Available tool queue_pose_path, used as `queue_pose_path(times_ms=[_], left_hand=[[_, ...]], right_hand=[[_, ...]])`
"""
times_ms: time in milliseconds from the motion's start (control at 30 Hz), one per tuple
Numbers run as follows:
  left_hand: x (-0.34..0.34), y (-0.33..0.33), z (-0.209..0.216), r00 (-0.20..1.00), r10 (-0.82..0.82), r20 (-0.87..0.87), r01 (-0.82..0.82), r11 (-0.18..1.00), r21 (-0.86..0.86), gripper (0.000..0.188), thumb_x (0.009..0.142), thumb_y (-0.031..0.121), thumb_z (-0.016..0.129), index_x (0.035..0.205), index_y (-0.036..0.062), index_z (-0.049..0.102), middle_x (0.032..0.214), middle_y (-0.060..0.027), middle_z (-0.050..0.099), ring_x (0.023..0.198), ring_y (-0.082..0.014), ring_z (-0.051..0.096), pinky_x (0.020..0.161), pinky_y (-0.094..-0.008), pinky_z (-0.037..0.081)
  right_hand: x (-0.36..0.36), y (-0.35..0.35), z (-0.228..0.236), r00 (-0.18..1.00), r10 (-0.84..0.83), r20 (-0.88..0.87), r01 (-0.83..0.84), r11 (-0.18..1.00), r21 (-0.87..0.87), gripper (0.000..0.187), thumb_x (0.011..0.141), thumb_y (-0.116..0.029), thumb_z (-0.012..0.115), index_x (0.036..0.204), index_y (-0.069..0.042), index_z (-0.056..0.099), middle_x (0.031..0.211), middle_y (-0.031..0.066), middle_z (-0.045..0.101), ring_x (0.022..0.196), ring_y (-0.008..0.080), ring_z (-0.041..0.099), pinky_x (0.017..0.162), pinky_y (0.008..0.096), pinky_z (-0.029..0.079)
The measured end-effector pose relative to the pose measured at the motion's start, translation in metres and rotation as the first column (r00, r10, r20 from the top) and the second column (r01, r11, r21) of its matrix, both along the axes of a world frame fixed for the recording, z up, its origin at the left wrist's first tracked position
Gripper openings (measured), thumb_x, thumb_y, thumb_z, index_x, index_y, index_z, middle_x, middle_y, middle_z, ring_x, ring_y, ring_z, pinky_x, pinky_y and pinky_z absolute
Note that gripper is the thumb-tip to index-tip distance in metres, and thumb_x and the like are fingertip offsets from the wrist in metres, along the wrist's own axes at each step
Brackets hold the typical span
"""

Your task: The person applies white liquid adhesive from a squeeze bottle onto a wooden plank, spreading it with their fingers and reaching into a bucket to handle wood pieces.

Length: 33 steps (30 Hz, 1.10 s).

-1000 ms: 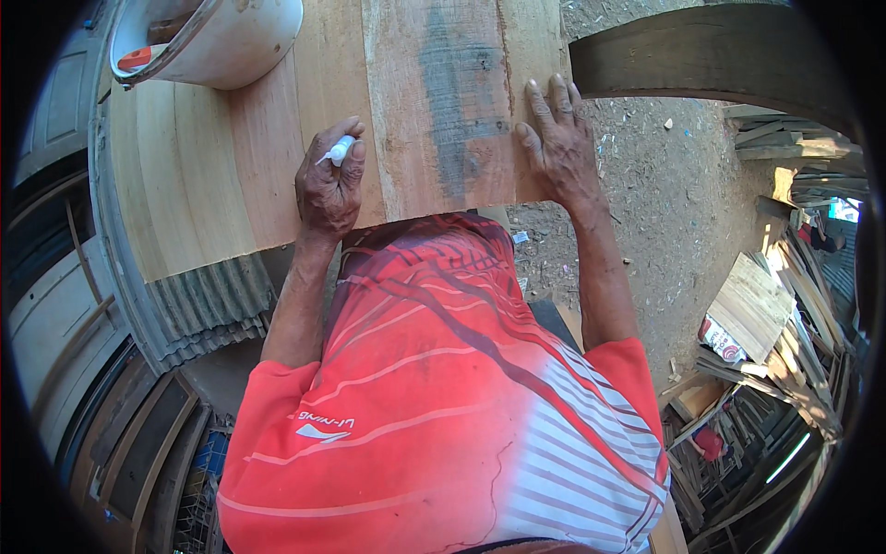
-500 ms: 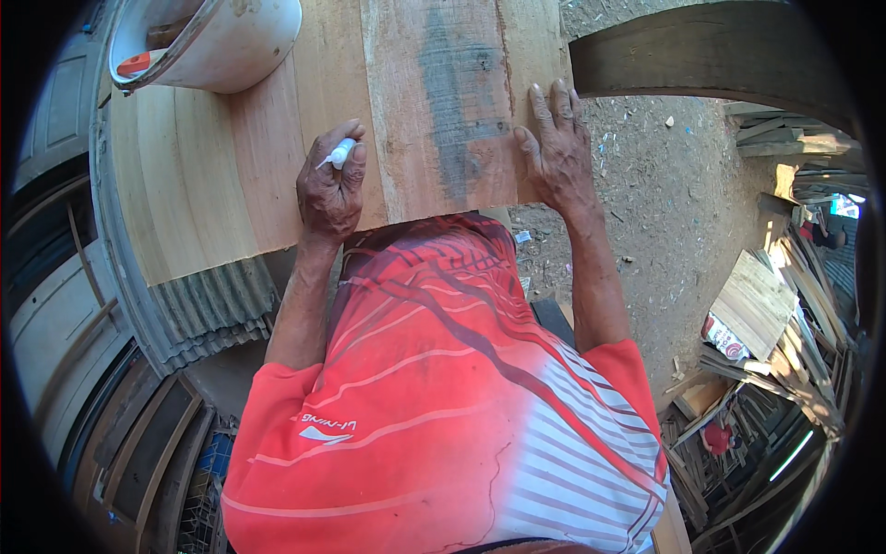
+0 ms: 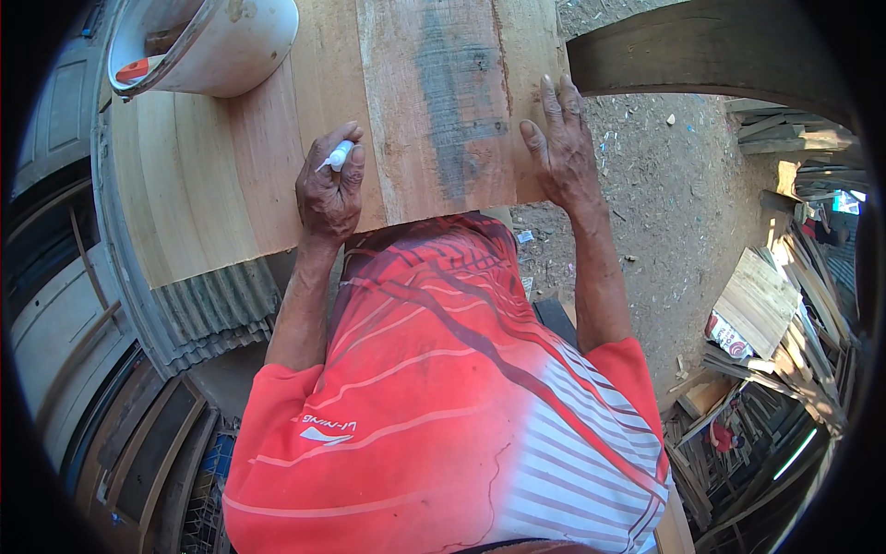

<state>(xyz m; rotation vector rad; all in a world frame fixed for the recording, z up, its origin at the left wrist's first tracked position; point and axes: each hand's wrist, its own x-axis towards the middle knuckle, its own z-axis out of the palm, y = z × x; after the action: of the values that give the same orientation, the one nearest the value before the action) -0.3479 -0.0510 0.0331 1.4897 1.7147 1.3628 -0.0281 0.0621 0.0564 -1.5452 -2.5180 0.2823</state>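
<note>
Bottle [image 3: 341, 155], small & white, is in your L hand [image 3: 329, 194], by the near edge of the tabletop [image 3: 332, 78]. That grip's curled round it; your R hand [image 3: 565, 162] is spread out at the right edge. Boards [image 3: 263, 138] already lie side by side. Bottle's not put down, so job's prob. part done; can't tell how much is left. Bucket [image 3: 242, 55] sits far left.

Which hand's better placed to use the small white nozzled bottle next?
Probably left: the left hand grips the small white nozzled bottle; the right hand lies open at the right edge of the light-brown wooden panel.
</note>
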Motion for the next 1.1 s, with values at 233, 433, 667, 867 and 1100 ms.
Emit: queue_pose_path(times_ms=[233,433,667,867,1100], left_hand=[[0.002,0.0,-0.001,1.0,0.011,0.02,-0.011,1.0,0.002,0.024,0.104,0.016,0.067,0.124,0.0025,0.068,0.111,-0.0112,0.073,0.105,-0.024,0.072,0.09,-0.0357,0.058],[0.002,0.001,-0.002,1.0,0.01,0.013,-0.01,1.0,0.01,0.024,0.104,0.016,0.067,0.124,0.0022,0.069,0.111,-0.0116,0.074,0.104,-0.0242,0.073,0.089,-0.0357,0.059],[0.0,-0.001,-0.005,1.0,0.0,0.012,0.0,1.0,-0.01,0.027,0.107,0.018,0.063,0.127,0.0001,0.067,0.114,-0.0119,0.073,0.106,-0.0228,0.072,0.091,-0.0347,0.059],[-0.003,-0.003,-0.007,0.999,-0.041,-0.008,0.04,0.999,-0.028,0.034,0.11,0.018,0.058,0.135,-0.0036,0.061,0.122,-0.0127,0.069,0.113,-0.0211,0.069,0.099,-0.0338,0.059],[-0.002,-0.004,-0.008,0.999,-0.041,0.006,0.042,0.998,-0.042,0.034,0.11,0.019,0.057,0.134,-0.0043,0.061,0.123,-0.0136,0.069,0.114,-0.0216,0.069,0.1,-0.034,0.059]], right_hand=[[0.023,0.016,0.004,0.941,-0.026,-0.336,-0.01,0.994,-0.106,0.062,0.111,-0.04,0.043,0.161,-0.004,0.038,0.166,0.03,0.029,0.155,0.0454,0.027,0.124,0.0508,0.03],[0.021,0.006,-0.001,0.999,-0.01,-0.032,0.01,1.0,-0.025,0.061,0.11,-0.04,0.045,0.164,-0.012,0.036,0.167,0.0283,0.026,0.155,0.0462,0.027,0.123,0.0546,0.03],[0.017,0.004,-0.004,0.993,-0.021,-0.118,0.015,0.999,-0.051,0.063,0.108,-0.046,0.048,0.164,-0.018,0.038,0.167,0.0273,0.027,0.154,0.047,0.028,0.121,0.0568,0.031],[0.015,-0.001,-0.005,1.0,-0.026,-0.008,0.026,1.0,0.002,0.067,0.108,-0.057,0.042,0.163,-0.017,0.04,0.167,0.0273,0.027,0.155,0.0455,0.027,0.122,0.0567,0.027],[0.008,-0.003,-0.005,1.0,-0.008,0.015,0.008,0.999,0.046,0.075,0.106,-0.062,0.042,0.163,-0.014,0.038,0.168,0.0256,0.027,0.155,0.0452,0.024,0.123,0.0571,0.022]])
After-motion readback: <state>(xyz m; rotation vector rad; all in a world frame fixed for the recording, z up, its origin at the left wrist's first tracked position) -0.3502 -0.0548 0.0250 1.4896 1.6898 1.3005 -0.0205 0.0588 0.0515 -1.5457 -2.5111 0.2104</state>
